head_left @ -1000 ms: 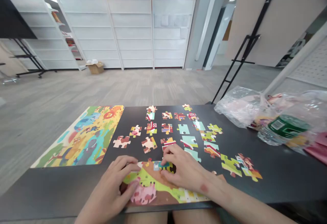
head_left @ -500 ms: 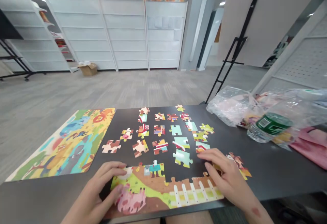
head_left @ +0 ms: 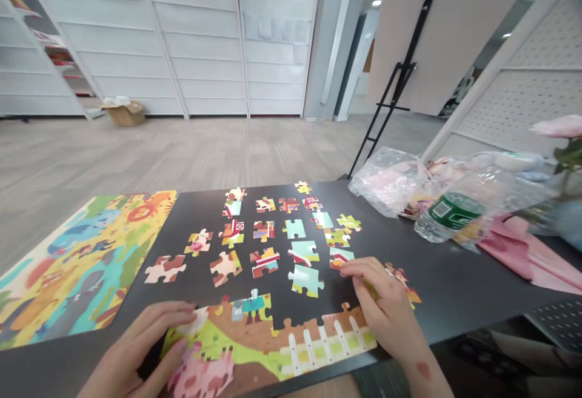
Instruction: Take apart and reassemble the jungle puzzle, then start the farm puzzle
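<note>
My left hand [head_left: 140, 343] rests on the left end of a joined strip of jigsaw puzzle [head_left: 252, 355], thumb on the pink pig and fingers along the upper edge, spread apart. The strip also shows a white fence and boots. My right hand [head_left: 382, 301] lies at the strip's right end with its fingers stretched out. Its fingertips are beside a red-and-white puzzle piece [head_left: 341, 257]. A yellow-green bit shows beneath the hand, mostly hidden. Several loose pieces, among them a pale blue piece [head_left: 307, 280] and a cow-patterned piece [head_left: 164, 269], lie beyond the strip.
A finished animal picture board [head_left: 91, 258] lies at the table's left. To the right are a puzzle piece [head_left: 404, 283], a green-labelled plastic bottle [head_left: 448, 211], clear plastic bags [head_left: 386, 180] and pink cloth [head_left: 513, 246]. An easel board [head_left: 409, 40] stands behind.
The view has turned to the right and slightly down, so the things appear farther left. Both hands keep nearly the same places on the puzzle; the right fingers look a little closer together.
</note>
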Motion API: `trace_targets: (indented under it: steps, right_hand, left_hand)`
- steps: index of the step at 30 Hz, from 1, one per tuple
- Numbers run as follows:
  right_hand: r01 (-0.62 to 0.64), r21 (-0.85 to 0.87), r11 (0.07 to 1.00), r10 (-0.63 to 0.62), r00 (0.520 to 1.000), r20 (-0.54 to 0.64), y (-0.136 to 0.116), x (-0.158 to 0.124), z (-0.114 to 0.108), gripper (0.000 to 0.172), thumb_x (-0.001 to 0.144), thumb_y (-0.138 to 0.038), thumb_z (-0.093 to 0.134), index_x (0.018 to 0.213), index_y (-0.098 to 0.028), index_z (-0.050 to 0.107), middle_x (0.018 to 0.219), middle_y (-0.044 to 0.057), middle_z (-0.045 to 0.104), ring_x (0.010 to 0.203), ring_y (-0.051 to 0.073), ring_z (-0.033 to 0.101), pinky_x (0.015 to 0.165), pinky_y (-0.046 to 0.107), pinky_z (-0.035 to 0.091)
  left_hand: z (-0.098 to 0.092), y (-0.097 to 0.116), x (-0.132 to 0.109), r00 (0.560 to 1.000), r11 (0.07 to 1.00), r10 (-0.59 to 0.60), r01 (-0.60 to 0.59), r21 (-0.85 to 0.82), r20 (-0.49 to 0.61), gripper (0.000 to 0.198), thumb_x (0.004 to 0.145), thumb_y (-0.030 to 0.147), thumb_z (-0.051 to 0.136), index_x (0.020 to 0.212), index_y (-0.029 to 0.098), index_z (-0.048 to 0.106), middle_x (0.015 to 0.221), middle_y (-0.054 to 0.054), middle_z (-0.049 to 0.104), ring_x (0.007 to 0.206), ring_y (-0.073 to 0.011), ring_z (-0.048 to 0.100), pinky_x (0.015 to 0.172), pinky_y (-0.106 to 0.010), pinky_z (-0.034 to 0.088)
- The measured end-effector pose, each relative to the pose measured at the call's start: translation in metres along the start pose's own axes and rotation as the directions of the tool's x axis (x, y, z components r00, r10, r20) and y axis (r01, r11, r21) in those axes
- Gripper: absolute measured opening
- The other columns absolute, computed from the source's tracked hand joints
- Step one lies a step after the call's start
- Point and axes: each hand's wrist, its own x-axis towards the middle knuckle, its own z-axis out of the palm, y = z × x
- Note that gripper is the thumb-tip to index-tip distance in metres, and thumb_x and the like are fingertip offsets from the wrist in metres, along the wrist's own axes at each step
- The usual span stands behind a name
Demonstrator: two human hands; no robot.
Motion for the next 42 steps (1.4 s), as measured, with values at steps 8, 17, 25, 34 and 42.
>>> trace_targets:
  steps: [8, 17, 25, 34, 42]
  right_hand:
    - [-0.052, -0.01, 0.999, 0.052, 0.999, 0.004, 0.001, 0.004, 0.002, 0.028, 0.097, -0.018, 0.041, 0.097, -0.025, 0.068, 0.103, 0.005, 0.073, 0.1, 0.024, 0.066, 0.085, 0.038, 0.051]
    - [-0.305, 0.3, 0.904, 0.369, 0.911, -0.184, 0.005, -0.004, -0.006, 0.032, 0.1, -0.044, 0.047, 0.108, -0.023, 0.07, 0.102, 0.008, 0.076, 0.096, 0.027, 0.069, 0.073, 0.035, 0.056]
    - [-0.027, 0.607, 0.794, 0.414, 0.755, -0.508, 0.01, 0.002, 0.001, 0.035, 0.1, -0.046, 0.043, 0.122, -0.024, 0.059, 0.11, 0.01, 0.069, 0.09, 0.023, 0.067, 0.078, 0.038, 0.053]
    - [-0.233, 0.023, 0.972, 0.213, 0.84, -0.5, 0.074, -0.042, -0.058, 0.038, 0.098, -0.039, 0.039, 0.121, -0.022, 0.065, 0.123, 0.011, 0.067, 0.108, 0.031, 0.063, 0.091, 0.046, 0.049]
    - [-0.065, -0.342, 0.937, 0.101, 0.991, 0.086, 0.059, -0.034, -0.063, 0.045, 0.087, -0.054, 0.066, 0.126, -0.03, 0.067, 0.145, 0.01, 0.057, 0.137, 0.036, 0.047, 0.11, 0.056, 0.043]
  left_hand:
    - [0.004, -0.004, -0.001, 0.999, 0.996, 0.04, -0.04, 0.076, 0.0, 0.025, 0.096, 0.048, 0.061, 0.113, 0.032, 0.072, 0.128, -0.005, 0.068, 0.112, -0.0252, 0.07, 0.092, -0.029, 0.062]
    - [0.006, -0.006, -0.001, 0.997, 0.994, 0.08, -0.079, 0.076, -0.013, 0.029, 0.094, 0.05, 0.066, 0.116, 0.032, 0.07, 0.125, -0.006, 0.068, 0.111, -0.0263, 0.07, 0.09, -0.031, 0.063]
    - [0.008, -0.014, -0.002, 0.994, 0.99, 0.11, -0.109, 0.085, -0.008, 0.029, 0.095, 0.049, 0.064, 0.119, 0.032, 0.069, 0.128, -0.006, 0.068, 0.113, -0.0261, 0.07, 0.091, -0.032, 0.063]
    - [0.007, -0.007, -0.002, 0.996, 0.993, 0.093, -0.092, 0.075, -0.009, 0.029, 0.096, 0.046, 0.063, 0.12, 0.031, 0.068, 0.127, -0.007, 0.068, 0.114, -0.0255, 0.069, 0.092, -0.031, 0.062]
    - [0.01, -0.01, -0.003, 0.996, 0.992, 0.086, -0.083, 0.092, -0.034, 0.031, 0.096, 0.052, 0.062, 0.117, 0.031, 0.069, 0.126, -0.006, 0.069, 0.112, -0.0256, 0.069, 0.091, -0.031, 0.062]
